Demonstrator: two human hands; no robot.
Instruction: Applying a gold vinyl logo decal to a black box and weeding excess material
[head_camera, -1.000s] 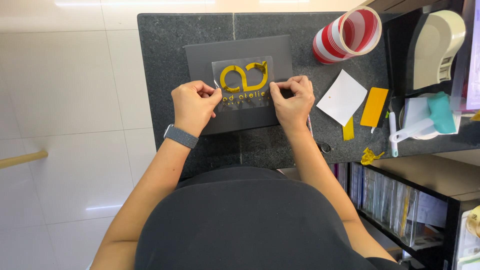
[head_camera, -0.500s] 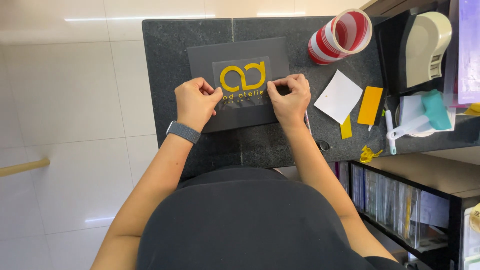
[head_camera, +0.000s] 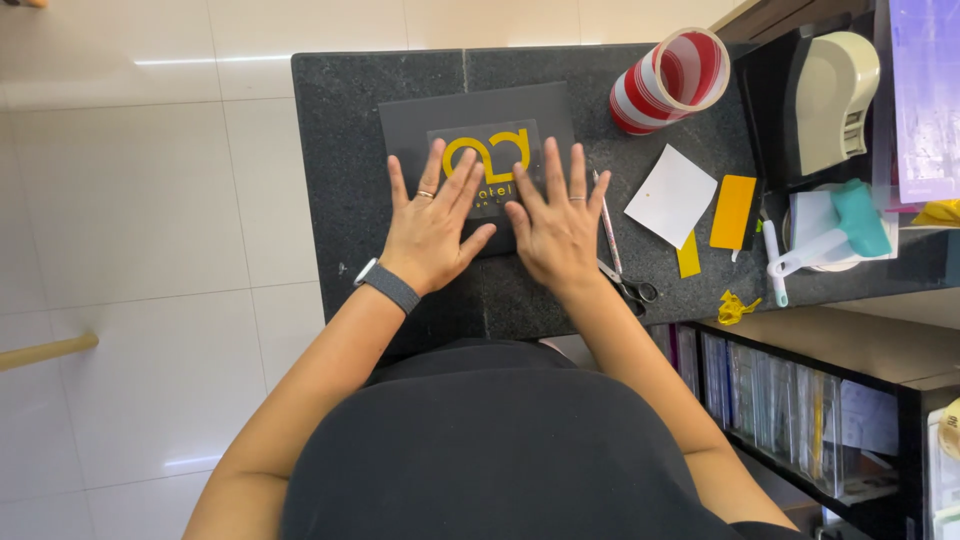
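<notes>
Dark speckled stone counter over pale tiled floor. Dark grey rectangular board lies flat at counter middle, yellow cut-vinyl logo under clear transfer film on it. Change: half a second ago both hands pinched film's lower corners; now left hand and right hand lie flat, fingers spread, palms pressing film's lower half, gripping nothing. Reads as film laid down, smoothing stage. Just right of right hand: thin pen-like tool, scissors. Farther right: white paper square, orange squeegee card, red-and-white striped tape roll.

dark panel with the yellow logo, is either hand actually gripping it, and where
Neither grips it. The left hand and right hand lie flat, fingers spread, pressing on the lower part of the dark panel.
</notes>
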